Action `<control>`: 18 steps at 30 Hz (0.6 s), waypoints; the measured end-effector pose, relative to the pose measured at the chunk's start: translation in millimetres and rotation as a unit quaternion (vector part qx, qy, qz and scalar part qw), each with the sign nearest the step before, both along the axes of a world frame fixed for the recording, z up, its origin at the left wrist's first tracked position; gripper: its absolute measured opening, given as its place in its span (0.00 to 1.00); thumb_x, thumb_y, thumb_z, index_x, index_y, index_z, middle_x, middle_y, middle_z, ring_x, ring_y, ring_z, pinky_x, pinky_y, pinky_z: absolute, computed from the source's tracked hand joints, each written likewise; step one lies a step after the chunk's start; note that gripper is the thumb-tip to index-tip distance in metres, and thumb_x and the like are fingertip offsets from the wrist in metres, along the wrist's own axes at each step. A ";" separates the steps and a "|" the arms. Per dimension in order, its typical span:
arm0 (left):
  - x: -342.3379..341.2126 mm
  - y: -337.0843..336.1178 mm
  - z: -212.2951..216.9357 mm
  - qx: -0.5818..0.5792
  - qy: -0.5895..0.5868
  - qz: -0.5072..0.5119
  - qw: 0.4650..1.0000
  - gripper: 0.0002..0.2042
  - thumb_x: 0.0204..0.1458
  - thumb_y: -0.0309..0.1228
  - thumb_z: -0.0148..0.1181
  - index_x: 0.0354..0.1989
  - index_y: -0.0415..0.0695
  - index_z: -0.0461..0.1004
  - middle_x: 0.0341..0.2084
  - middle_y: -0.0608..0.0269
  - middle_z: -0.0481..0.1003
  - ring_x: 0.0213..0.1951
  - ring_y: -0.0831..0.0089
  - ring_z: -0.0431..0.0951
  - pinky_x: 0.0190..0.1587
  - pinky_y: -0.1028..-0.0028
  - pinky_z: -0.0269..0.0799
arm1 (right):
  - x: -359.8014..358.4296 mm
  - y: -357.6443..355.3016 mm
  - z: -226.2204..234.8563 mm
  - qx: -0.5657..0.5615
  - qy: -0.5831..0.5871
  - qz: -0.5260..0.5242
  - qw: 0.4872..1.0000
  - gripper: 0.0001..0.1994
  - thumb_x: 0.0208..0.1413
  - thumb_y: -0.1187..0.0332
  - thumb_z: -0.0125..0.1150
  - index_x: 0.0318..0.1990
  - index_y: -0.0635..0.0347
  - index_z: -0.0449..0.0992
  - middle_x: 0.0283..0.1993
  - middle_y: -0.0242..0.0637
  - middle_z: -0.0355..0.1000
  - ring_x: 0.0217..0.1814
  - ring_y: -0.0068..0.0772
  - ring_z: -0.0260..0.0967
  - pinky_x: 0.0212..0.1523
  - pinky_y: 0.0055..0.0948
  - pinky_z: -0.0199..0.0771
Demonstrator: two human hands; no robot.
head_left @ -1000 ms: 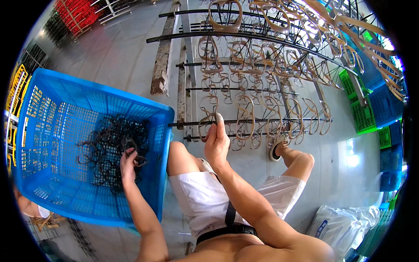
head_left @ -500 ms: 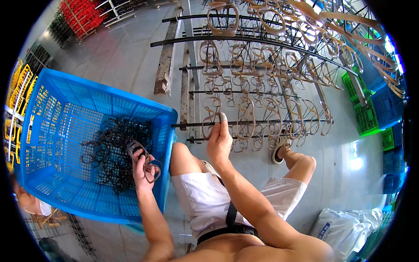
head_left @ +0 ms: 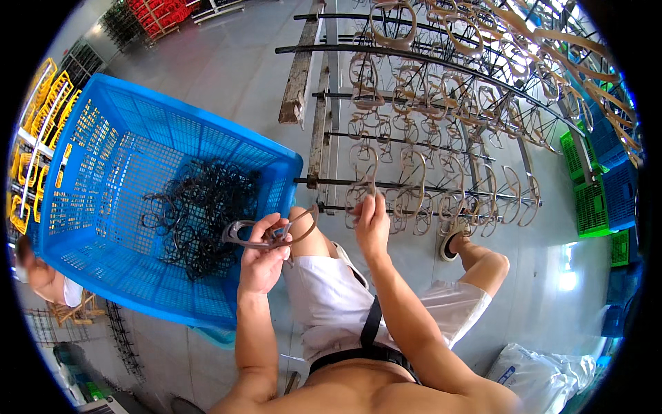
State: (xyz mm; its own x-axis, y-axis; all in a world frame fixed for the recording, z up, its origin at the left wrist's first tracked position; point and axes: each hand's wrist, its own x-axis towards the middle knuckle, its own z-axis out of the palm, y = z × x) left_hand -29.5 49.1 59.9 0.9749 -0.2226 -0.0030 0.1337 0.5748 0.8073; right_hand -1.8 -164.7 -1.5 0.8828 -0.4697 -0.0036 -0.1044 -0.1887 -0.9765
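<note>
Fingers of your left hand [head_left: 262, 259] close on a dark eyeglass frame [head_left: 265, 233] at frame centre, just past the blue crate's [head_left: 89, 172] near wall. It looks light, thin and springy, probably easy to bend, so pinch it at the bridge. Your right hand [head_left: 372, 224] pinches a tan frame [head_left: 360, 192] hanging on the metal rack [head_left: 427, 141], upper right. More dark frames [head_left: 200, 214] lie tangled in the crate.
</note>
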 end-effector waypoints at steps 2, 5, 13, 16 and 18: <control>-1.7 -6.9 7.2 0.054 -0.004 -0.012 0.998 0.24 0.49 0.19 0.55 0.56 0.40 0.61 0.49 0.55 0.66 0.35 0.75 0.71 0.29 0.81 0.68 | -17.2 -7.2 -25.9 -0.128 -0.026 -0.004 0.991 0.15 0.60 0.60 0.46 0.46 0.64 0.66 0.25 0.47 0.72 0.27 0.54 0.69 0.28 0.45 0.67; -11.6 -23.6 19.7 0.097 0.007 -0.035 0.995 0.16 0.52 0.24 0.56 0.50 0.40 0.65 0.40 0.58 0.71 0.25 0.81 0.69 0.18 0.86 0.60 | -42.8 -18.2 -55.3 -0.219 0.031 0.008 0.975 0.14 0.59 0.60 0.47 0.40 0.65 0.66 0.24 0.47 0.71 0.27 0.52 0.70 0.31 0.42 0.68; -29.0 -96.0 41.3 0.364 0.030 -0.183 0.913 0.08 0.51 0.29 0.61 0.36 0.38 0.74 0.17 0.71 0.69 0.13 0.88 0.60 0.13 0.84 0.51 | -115.9 -74.8 89.9 -0.344 -0.255 0.138 0.893 0.21 0.41 0.62 0.67 0.45 0.54 0.71 0.47 0.43 0.64 0.49 0.48 0.61 0.47 0.39 0.63; -21.7 -127.0 49.5 0.346 0.114 -0.346 0.865 0.07 0.54 0.27 0.54 0.39 0.39 0.72 0.18 0.67 0.71 0.12 0.86 0.61 0.13 0.85 0.52 | -112.9 -118.1 84.6 -0.359 -0.214 0.285 0.863 0.20 0.45 0.65 0.63 0.48 0.52 0.70 0.35 0.33 0.70 0.32 0.35 0.69 0.32 0.33 0.70; -19.6 -149.9 44.3 0.185 0.132 -0.367 0.902 0.12 0.55 0.23 0.48 0.48 0.39 0.65 0.25 0.63 0.74 0.13 0.86 0.61 0.13 0.85 0.53 | -111.7 -145.3 76.0 -0.319 -0.251 0.248 0.880 0.16 0.43 0.68 0.65 0.43 0.55 0.74 0.20 0.30 0.64 0.19 0.33 0.66 0.18 0.31 0.66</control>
State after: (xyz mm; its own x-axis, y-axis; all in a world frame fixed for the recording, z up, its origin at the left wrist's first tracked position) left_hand -49.1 -100.8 104.2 0.5207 -0.7437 -0.4192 0.5836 -0.0482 0.8106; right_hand -113.5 -309.9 74.4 0.7951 0.2081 0.5696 0.5587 -0.6165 -0.5547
